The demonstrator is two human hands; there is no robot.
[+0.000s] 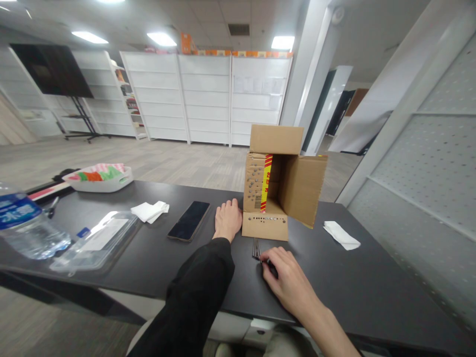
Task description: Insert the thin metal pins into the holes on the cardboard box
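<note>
My left hand (227, 219) rests palm down on the dark desk, fingers stretched forward, beside the lower left edge of an open cardboard box (303, 191). It holds nothing that I can see. The box opens toward me, with flaps spread up, right and down. Grey round spots mark its left flap, and a row of small holes crosses the bottom flap. My right hand (284, 277) is closed in a pinch at the near end of a fork-like metal thing (256, 248) with several thin prongs, lying before the bottom flap. The fingers hide its near end.
Left of my left hand lie a phone (189, 220), folded white tissue (150, 211) and a clear plastic case (100, 243). A water bottle (28, 223) and a white basket (98, 183) with coloured cloth are further left. Another tissue (341, 235) lies right of the box.
</note>
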